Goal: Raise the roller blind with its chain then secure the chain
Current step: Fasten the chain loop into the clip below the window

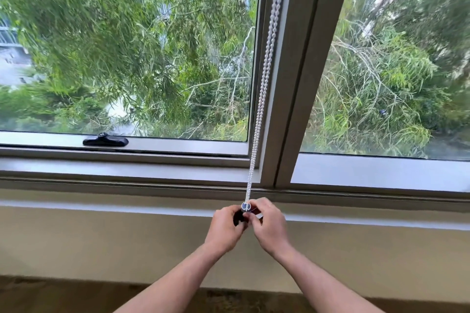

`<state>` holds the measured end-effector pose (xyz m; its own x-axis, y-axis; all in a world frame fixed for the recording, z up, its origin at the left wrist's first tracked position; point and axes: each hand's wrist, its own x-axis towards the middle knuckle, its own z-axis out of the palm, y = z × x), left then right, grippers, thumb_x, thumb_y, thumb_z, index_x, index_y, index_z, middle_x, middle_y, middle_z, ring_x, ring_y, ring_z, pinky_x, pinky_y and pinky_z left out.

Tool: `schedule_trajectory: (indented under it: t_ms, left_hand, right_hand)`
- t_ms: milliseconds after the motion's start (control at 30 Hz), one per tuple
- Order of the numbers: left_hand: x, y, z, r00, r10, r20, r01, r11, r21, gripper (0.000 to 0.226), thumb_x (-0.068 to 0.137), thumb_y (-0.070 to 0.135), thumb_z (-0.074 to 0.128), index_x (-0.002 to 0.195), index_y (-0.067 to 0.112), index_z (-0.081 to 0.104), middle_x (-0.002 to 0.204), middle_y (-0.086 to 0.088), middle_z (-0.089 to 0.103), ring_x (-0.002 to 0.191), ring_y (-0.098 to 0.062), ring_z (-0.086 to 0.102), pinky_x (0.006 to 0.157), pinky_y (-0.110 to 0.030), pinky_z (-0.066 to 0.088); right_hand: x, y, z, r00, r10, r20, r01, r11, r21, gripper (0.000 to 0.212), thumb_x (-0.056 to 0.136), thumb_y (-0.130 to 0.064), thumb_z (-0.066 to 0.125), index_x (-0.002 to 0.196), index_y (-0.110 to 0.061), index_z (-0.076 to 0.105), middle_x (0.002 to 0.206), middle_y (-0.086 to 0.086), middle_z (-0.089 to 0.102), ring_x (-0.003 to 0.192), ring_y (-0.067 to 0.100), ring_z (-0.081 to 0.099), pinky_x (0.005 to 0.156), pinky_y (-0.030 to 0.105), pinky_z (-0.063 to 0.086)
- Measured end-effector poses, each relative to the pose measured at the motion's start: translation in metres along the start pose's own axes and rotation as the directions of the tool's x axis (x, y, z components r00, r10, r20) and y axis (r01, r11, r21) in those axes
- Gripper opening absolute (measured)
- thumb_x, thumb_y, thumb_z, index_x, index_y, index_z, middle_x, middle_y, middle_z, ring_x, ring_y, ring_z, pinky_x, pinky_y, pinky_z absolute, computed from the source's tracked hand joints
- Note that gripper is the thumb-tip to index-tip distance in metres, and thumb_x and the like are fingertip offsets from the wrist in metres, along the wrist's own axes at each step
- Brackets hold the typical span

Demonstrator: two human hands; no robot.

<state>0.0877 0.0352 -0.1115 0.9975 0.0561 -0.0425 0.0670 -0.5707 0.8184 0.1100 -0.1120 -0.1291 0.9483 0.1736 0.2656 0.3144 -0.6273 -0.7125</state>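
Pinching chain (264,79) end between hands (250,226)

I am showing two bare forearms, rising from the bottom edge of the view, with no sleeves covering them as far as the frame reaches. My left grip (225,227) and my right grip (269,226) are wearing nothing: no gloves, no rings that I can make out, no watch or band at either wrist. The fingernails are looking short, though they are too small to judge well.
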Motion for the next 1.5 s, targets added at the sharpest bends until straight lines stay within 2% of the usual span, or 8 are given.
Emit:
schedule_trajectory:
  t_ms: [100,200,300,467,667,833,1167,1500]
  left_hand:
    - [0.000,0.014,0.000,1.000,-0.022,0.011,0.023,0.996,-0.086,0.042,0.082,0.003,0.052,0.107,0.026,0.077,0.093,0.012,0.080,0.088,0.000,0.073,0.083,-0.015,0.055]
    - [0.007,0.029,0.000,0.996,-0.082,-0.038,0.074,0.980,-0.186,0.037,0.088,0.007,0.050,0.097,0.028,0.079,0.075,0.015,0.077,0.068,0.009,0.067,0.067,-0.008,0.048]
    - [0.012,0.033,0.002,0.988,-0.119,-0.097,0.094,0.968,-0.234,0.022,0.095,0.020,0.059,0.091,0.024,0.080,0.065,0.012,0.074,0.056,0.003,0.063,0.060,-0.012,0.048]
    - [0.015,0.028,0.006,0.982,-0.155,-0.106,0.125,0.961,-0.246,0.016,0.090,0.024,0.070,0.078,0.027,0.080,0.075,0.010,0.080,0.076,-0.006,0.076,0.081,-0.034,0.062]
    - [0.015,0.033,0.009,0.975,-0.170,-0.142,0.142,0.972,-0.187,0.017,0.089,0.025,0.067,0.080,0.024,0.081,0.069,0.011,0.079,0.069,-0.003,0.074,0.075,-0.027,0.062]
    - [0.014,0.039,0.012,0.965,-0.193,-0.176,0.162,0.971,-0.174,0.020,0.090,0.025,0.064,0.081,0.020,0.081,0.066,0.008,0.078,0.066,-0.003,0.074,0.070,-0.023,0.059]
    - [0.002,0.041,0.027,0.953,-0.222,-0.207,0.169,0.955,-0.245,0.021,0.091,0.028,0.064,0.080,0.021,0.080,0.069,0.007,0.078,0.075,-0.015,0.075,0.080,-0.040,0.061]
    - [-0.004,0.042,0.031,0.938,-0.275,-0.213,0.202,0.929,-0.310,0.017,0.090,0.022,0.065,0.081,0.022,0.079,0.078,0.004,0.080,0.083,-0.019,0.076,0.085,-0.044,0.061]
  right_hand:
    - [0.004,0.008,-0.004,1.000,0.016,-0.021,-0.016,1.000,-0.018,0.021,0.089,-0.021,0.072,0.106,-0.034,0.071,0.096,-0.025,0.062,0.087,-0.003,0.064,0.073,0.002,0.039]
    - [0.007,0.013,-0.007,0.999,0.029,-0.028,-0.030,0.999,-0.011,0.020,0.090,-0.025,0.071,0.106,-0.036,0.070,0.094,-0.027,0.062,0.082,-0.008,0.063,0.070,0.002,0.039]
    - [0.004,0.016,-0.008,0.999,0.008,-0.040,-0.007,1.000,0.004,0.018,0.091,-0.025,0.070,0.105,-0.037,0.071,0.091,-0.033,0.061,0.081,-0.018,0.061,0.068,0.001,0.040]
    - [0.000,0.018,-0.011,0.999,0.031,-0.028,-0.028,0.994,0.109,0.019,0.091,-0.018,0.072,0.103,-0.034,0.075,0.091,-0.019,0.069,0.084,-0.005,0.068,0.069,0.006,0.047]
    - [0.003,0.013,-0.019,0.983,0.154,0.094,-0.174,0.949,0.264,0.016,0.095,-0.026,0.070,0.103,-0.037,0.079,0.090,-0.013,0.075,0.082,-0.004,0.070,0.070,0.007,0.048]
    - [0.006,0.015,-0.023,0.953,0.245,0.180,-0.296,0.881,0.370,0.036,0.104,-0.041,0.052,0.090,-0.021,0.079,0.086,0.005,0.080,0.090,0.032,0.073,0.086,0.053,0.060]
    - [0.008,0.016,-0.034,0.945,0.259,0.199,-0.316,0.882,0.351,0.025,0.094,-0.049,0.058,0.080,-0.046,0.079,0.077,-0.012,0.080,0.087,0.020,0.075,0.084,0.049,0.062]
    - [0.002,0.010,-0.042,0.939,0.240,0.244,-0.314,0.889,0.333,0.023,0.098,-0.042,0.058,0.089,-0.038,0.079,0.085,-0.003,0.081,0.094,0.027,0.075,0.087,0.053,0.060]
